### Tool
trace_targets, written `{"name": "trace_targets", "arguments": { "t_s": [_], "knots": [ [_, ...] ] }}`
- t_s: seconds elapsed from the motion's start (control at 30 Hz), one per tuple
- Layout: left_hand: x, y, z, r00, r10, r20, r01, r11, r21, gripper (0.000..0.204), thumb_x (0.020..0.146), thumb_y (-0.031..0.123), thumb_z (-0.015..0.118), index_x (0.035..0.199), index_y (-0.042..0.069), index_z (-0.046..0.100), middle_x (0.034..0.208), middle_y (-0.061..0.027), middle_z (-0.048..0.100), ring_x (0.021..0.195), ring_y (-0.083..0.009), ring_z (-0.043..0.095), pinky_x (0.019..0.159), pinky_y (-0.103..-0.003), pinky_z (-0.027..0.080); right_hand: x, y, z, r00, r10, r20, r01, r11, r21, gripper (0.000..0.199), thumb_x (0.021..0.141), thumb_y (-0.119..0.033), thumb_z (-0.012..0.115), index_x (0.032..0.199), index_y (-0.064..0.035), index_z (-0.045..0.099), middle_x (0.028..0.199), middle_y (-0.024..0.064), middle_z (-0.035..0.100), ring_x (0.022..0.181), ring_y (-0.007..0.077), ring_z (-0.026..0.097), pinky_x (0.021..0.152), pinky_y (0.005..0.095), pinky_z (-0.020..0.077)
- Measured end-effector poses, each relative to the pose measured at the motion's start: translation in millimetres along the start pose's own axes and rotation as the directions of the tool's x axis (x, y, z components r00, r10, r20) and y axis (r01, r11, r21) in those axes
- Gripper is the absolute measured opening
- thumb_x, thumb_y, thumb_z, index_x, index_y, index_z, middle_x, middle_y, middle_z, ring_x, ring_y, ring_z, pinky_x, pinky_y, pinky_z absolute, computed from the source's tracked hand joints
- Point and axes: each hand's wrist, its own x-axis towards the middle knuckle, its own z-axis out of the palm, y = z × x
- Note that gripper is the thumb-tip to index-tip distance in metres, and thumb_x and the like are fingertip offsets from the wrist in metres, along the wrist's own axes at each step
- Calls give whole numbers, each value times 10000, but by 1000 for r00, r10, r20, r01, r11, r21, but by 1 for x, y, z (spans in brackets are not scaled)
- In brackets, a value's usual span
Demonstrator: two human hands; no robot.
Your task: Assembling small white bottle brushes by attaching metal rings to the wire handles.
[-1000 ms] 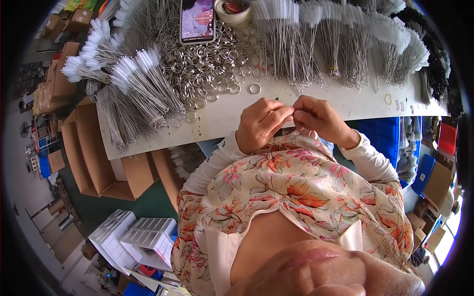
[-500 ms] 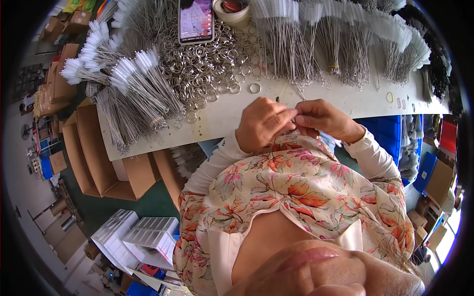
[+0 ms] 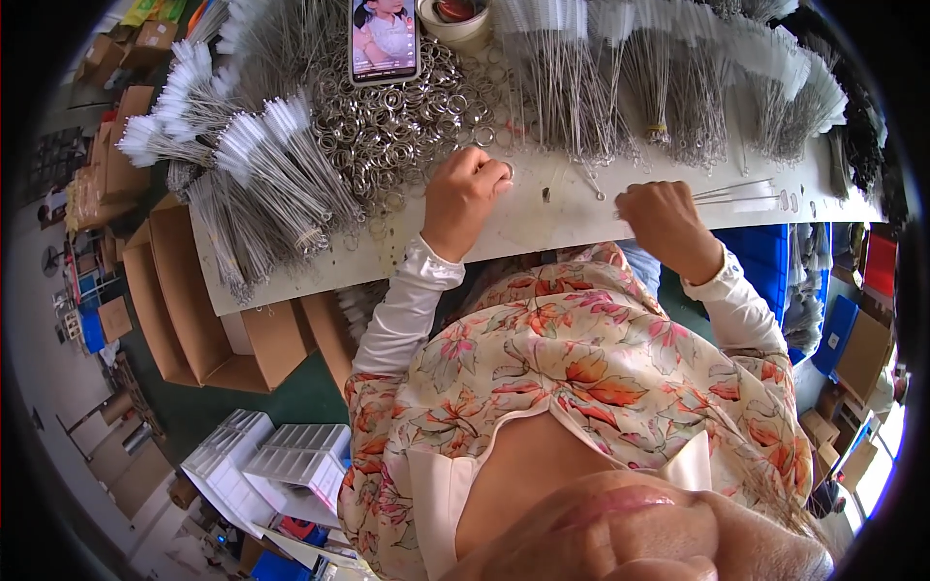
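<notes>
My left hand (image 3: 459, 201) is at the near edge of a heap of silver metal rings (image 3: 412, 121). Its fingers are pinched, and the rim of one ring (image 3: 511, 170) shows at their tips. Farther right, my right hand (image 3: 670, 227) is closed low over the table, knuckles up. Thin wire brushes (image 3: 736, 193) stick out to the right from under it, their wires passing behind the fingers. Between the hands, a looped wire end (image 3: 600, 193) reaches forward from a bundle of white-bristled wire brushes (image 3: 576, 87).
More brush bundles (image 3: 276, 174) lie at the left of the white table (image 3: 542, 218) and along its back right. A phone (image 3: 384, 39) rests on the rings beside a round tub (image 3: 455, 29). Open cardboard boxes (image 3: 208, 320) stand at the lower left, a blue crate (image 3: 756, 261) at right.
My hands, together at the table's near edge before, have parted. The left moved forward to the rings, the right moved right. Wire brushes now stretch across the table at right. The phone's picture changed.
</notes>
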Motion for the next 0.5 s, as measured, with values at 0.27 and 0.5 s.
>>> {"name": "trace_targets", "arguments": {
  "t_s": [0.27, 0.5],
  "knots": [
    [0, 18, -12, 956, -68, -284, 22, 987, -161, 93, 847, 97, 608, 868, 28, 550, 834, -66, 592, 715, -181, 601, 612, -290, 481, 7, -3, -1, 998, 53, -37, -22, 818, 575, 80, 805, -79, 589, 788, -5, 613, 691, 64, 609, 620, 186, 602, 558, 311, 462],
    [2, 54, -35, 916, -363, -172, 119, 653, -748, 100, 910, 64, 530, 959, -21, 551, 767, -60, 593, 603, -105, 583, 542, -217, 481, 55, -49, -38, 992, 121, -24, 4, 161, 987, 139, 890, -103, 565, 909, 26, 610, 815, 18, 586, 576, 53, 471, 501, 203, 386]
  ]
}}
